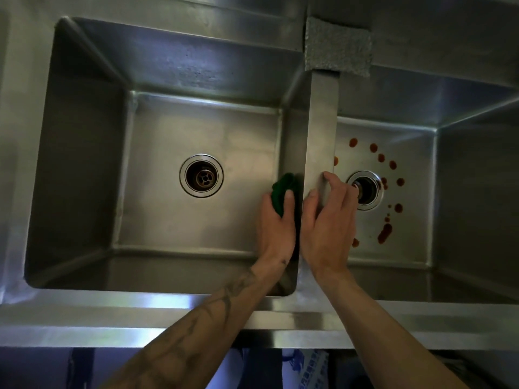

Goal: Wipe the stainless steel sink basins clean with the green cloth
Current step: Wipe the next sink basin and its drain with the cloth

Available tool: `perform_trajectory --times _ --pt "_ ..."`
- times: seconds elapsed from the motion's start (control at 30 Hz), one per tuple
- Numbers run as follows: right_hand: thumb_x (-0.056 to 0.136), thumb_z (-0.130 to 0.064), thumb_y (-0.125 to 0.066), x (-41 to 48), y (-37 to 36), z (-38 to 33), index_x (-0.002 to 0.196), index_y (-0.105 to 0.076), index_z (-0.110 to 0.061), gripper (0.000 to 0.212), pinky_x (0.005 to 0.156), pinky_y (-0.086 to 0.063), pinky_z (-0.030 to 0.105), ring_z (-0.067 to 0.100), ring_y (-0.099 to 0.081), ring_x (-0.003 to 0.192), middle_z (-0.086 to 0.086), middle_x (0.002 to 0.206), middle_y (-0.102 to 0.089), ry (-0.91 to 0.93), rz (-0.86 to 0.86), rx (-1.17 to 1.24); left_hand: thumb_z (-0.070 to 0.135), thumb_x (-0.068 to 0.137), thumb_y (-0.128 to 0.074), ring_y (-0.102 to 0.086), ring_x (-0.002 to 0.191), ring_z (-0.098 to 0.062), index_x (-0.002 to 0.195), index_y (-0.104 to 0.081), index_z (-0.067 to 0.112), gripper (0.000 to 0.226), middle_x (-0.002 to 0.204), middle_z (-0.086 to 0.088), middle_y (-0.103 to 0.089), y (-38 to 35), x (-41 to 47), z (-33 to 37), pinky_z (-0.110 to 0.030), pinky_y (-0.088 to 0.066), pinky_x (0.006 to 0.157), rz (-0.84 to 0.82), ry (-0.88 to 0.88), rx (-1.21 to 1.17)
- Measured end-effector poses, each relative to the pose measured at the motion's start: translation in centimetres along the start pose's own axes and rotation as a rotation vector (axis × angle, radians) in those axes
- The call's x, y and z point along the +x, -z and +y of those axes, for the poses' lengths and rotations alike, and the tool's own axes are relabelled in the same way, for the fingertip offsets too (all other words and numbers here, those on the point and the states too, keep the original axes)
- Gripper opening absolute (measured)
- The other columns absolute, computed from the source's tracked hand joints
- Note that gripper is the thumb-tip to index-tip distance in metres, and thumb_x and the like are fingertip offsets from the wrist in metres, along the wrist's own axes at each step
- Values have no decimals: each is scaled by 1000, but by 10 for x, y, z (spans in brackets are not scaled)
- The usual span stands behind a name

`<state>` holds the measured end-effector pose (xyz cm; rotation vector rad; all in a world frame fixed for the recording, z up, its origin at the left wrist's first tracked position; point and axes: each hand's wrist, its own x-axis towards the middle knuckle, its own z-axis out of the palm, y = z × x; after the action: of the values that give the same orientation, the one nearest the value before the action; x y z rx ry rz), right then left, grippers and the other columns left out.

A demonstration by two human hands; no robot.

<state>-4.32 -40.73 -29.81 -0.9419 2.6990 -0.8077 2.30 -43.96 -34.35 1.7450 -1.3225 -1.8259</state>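
Observation:
A two-basin stainless steel sink fills the view. My left hand [276, 228] is inside the left basin [157, 169], gripping a bunched green cloth [283, 189] pressed against the basin's right wall beside the divider [321, 130]. My right hand [328, 220] rests on the divider, thumb on the left side and fingers curled over its right edge. The right basin [410, 248] has several red-brown sauce spots [384, 233] scattered around its drain [366, 190]. The left basin's floor looks unspotted around its drain [201, 176].
A grey scouring pad [337, 49] lies on the back ledge above the divider. The front rim of the sink [112, 313] runs across the bottom. Below it, dark shapes and a blue-printed bag [306, 366] show under the counter.

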Motion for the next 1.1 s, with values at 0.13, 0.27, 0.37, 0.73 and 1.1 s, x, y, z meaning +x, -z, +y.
perform_trajectory --times 0.13,0.27,0.37,0.73,1.1 --pt "107 -34 -46 0 0 -1 141 -48 -15 39 79 -56 38 16 -53 102 7 128 -48 4 0 -2 53 109 -50 -68 100 -5 123 -54 36 23 110 7 -65 2 16 -8 -19 -55 80 -45 -16 -9" --pt "106 -33 -47 0 0 0 141 -49 -15 39 79 -55 34 14 -52 102 7 126 -49 12 12 -18 42 112 -48 -63 124 -32 142 -51 9 45 135 -14 -63 -1 29 -20 -45 -52 108 -55 221 96" --pt "107 -34 -45 0 -2 1 141 -49 -14 40 79 -54 33 14 -52 101 6 126 -49 17 7 -32 51 110 -47 -68 105 -19 127 -56 23 34 119 -4 -68 -4 28 -6 -39 -56 91 -27 91 46" --pt "107 -38 -43 0 -4 3 142 -46 -18 41 78 -57 41 17 -54 100 2 126 -46 17 -10 -36 45 112 -45 -61 129 -35 146 -50 9 50 140 -16 -62 -1 48 -20 -51 -50 111 -94 149 203" --pt "107 -37 -42 -1 -4 4 141 -48 -15 41 82 -53 32 17 -54 100 8 124 -53 20 9 -60 49 112 -44 -63 117 -29 138 -53 16 43 128 -10 -62 -5 58 -19 -41 -53 99 -93 63 153"
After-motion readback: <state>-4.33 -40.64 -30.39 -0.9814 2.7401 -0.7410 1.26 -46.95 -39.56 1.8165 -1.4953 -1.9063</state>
